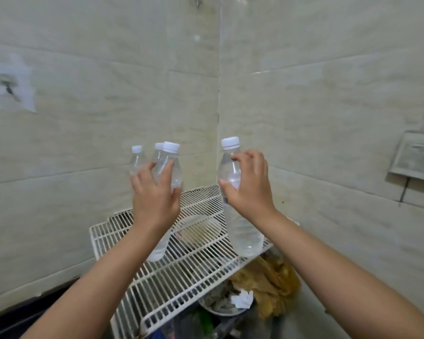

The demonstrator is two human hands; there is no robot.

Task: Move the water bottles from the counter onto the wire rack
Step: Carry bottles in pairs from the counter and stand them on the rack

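A white wire rack (181, 270) stands in the tiled corner. My left hand (154, 199) grips a clear water bottle (169, 162) with a white cap, its base down on the rack's left part. My right hand (249, 184) grips a second clear bottle (242, 231), which stands upright at the rack's right edge. Behind my left hand two more capped bottles (137, 157) stand at the back left of the rack, their lower parts hidden by my hand.
Tiled walls meet in a corner right behind the rack. A pale bowl (198, 228) shows under the rack's wires. Below the rack at the front right lie a yellowish crumpled bag (272, 282) and a bowl of scraps (220, 304). A small wall shelf (414, 155) hangs at right.
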